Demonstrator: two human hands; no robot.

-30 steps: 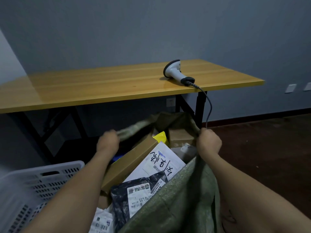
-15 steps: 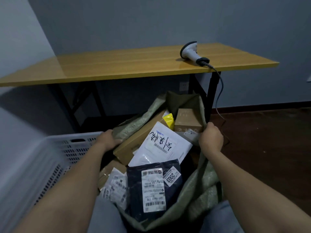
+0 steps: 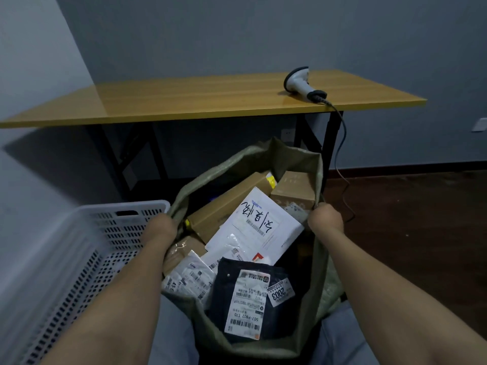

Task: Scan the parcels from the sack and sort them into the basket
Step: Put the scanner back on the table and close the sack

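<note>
A green woven sack stands open between my knees, full of parcels. My left hand grips its left rim and my right hand grips its right rim, holding the mouth wide. On top lie a white envelope with handwriting, a dark bag with a shipping label, a long brown box and a small brown box. A white perforated basket stands to the left of the sack. The white handheld scanner lies on the table's right end.
A yellow wooden table on black legs stands behind the sack, against a grey wall. The scanner's cable hangs off the table's right edge to the dark floor. A wall runs along the left.
The view has dropped lower over the sack. Both hands have spread the rim wider and pushed it down, baring more parcels.
</note>
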